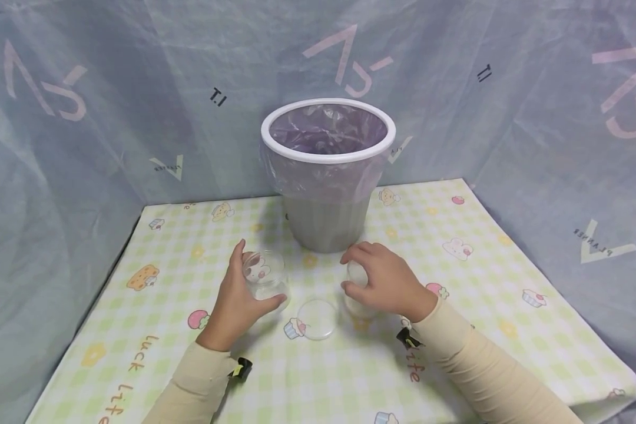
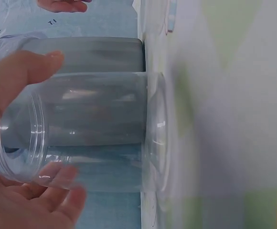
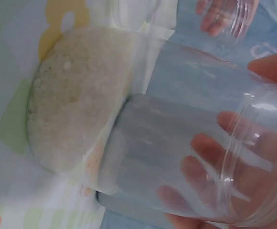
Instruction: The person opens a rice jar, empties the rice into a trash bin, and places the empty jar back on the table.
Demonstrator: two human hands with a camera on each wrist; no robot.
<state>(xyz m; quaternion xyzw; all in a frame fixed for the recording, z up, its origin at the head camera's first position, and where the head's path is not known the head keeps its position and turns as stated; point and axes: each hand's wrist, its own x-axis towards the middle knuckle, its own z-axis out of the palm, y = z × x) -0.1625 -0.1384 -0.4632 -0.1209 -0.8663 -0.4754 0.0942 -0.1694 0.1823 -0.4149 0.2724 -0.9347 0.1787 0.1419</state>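
Observation:
Fingers and thumb of my left hand [image 1: 238, 300] stand spread around a clear empty jar [image 2: 95, 109], the thumb off its side near the neck. That jar stands upright on the cloth. My right hand [image 1: 384, 280] grips a second clear jar [image 3: 176, 119] near its threaded neck, with fingers showing through the wall. Pale whitish granules [image 3: 76, 100] fill the bottom of this jar, which is upright on the table. Between the two hands lies a clear round lid [image 1: 317, 319].
Behind the jars stands a grey bin [image 1: 325, 221] with a white rim and a clear plastic liner. A green checked cloth [image 1: 164, 312] with cartoon prints covers the table. Blue-grey fabric [image 1: 191, 53] hangs behind and at both sides.

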